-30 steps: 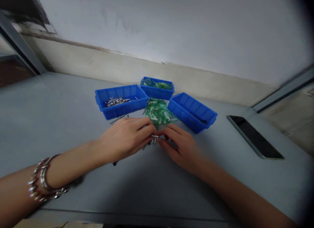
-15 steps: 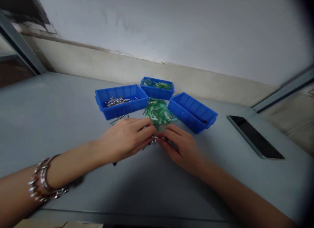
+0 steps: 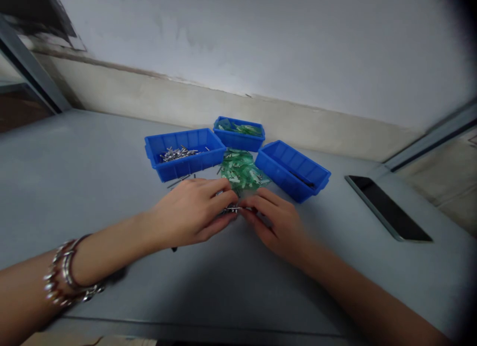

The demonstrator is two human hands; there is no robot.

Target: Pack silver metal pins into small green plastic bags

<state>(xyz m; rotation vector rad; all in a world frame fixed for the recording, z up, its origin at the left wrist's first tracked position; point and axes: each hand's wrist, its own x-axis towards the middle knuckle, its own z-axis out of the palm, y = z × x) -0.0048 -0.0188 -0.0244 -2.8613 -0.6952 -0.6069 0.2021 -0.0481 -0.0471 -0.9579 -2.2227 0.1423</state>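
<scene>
My left hand (image 3: 199, 209) is closed, its thumb and fingers round several small metal pins (image 3: 231, 209) whose ends stick out at the fingertips. Facing it, my right hand (image 3: 278, 224) pinches a thin metal pin at the same spot, so the two sets of fingertips nearly meet. How the pins sit inside the left palm is hidden. Just beyond the fingers lies a heap of small green plastic bags (image 3: 240, 169), with slim metal pieces in or on them. More loose pins (image 3: 179, 181) rest on the table behind my left hand.
A blue bin (image 3: 190, 165) at the left holds many metal pins. Another blue bin (image 3: 238, 139) at the back contains green bags. The right blue bin (image 3: 292, 184) has a dark slender item inside. A phone (image 3: 387, 207) lies farther right on the grey table (image 3: 242, 286).
My left thumb has come up under the pins, which now lie more level between the fingers. My right hand has barely moved, still pinching at the same place.
</scene>
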